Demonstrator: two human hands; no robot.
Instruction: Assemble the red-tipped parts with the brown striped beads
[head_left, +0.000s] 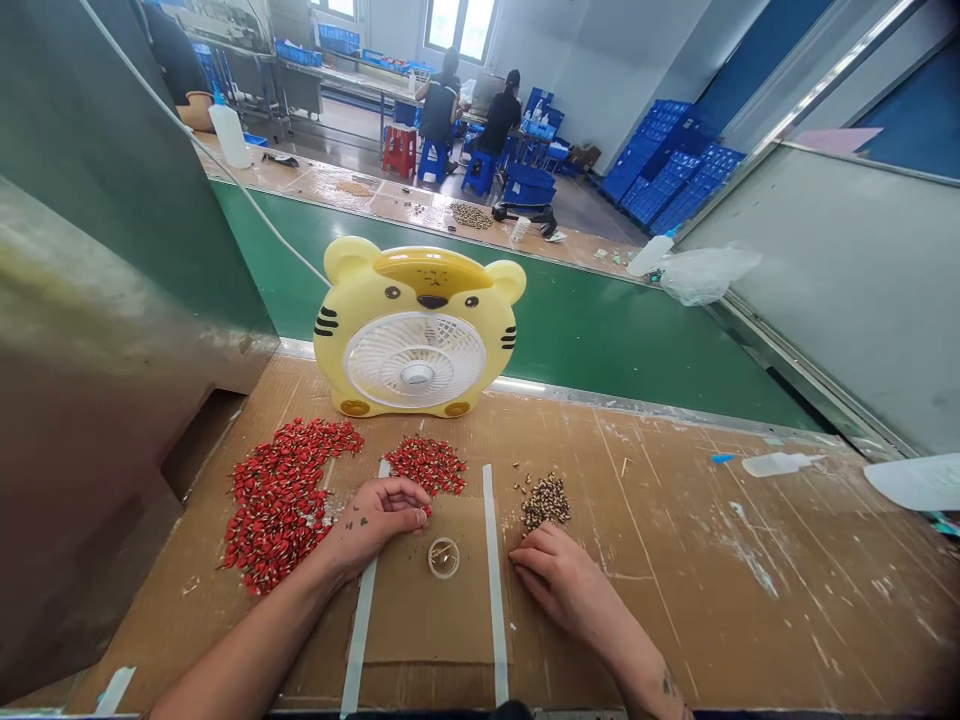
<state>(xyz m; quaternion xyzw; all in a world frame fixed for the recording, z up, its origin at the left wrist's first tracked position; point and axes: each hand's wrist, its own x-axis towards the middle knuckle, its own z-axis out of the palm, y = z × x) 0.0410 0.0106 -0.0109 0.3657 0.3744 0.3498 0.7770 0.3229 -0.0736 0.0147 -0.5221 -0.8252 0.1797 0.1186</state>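
My left hand is closed in a pinch on a small red piece, of which only a bit shows at the fingertips. Just beyond it lies a small pile of red pieces with metal ends, and a larger red pile spreads out left of the wrist. My right hand rests by a heap of small black-and-gold pieces, thumb and fingers pressed together; whatever they hold is hidden. Between the hands a small round clear cup with a thin stick in it stands on a cardboard sheet.
Behind the piles stands a yellow animal-faced fan. Strips of pale tape edge the cardboard sheet. To the right lie a squeeze bottle and a blue cap. A metal cabinet bounds the left; co-workers sit far back.
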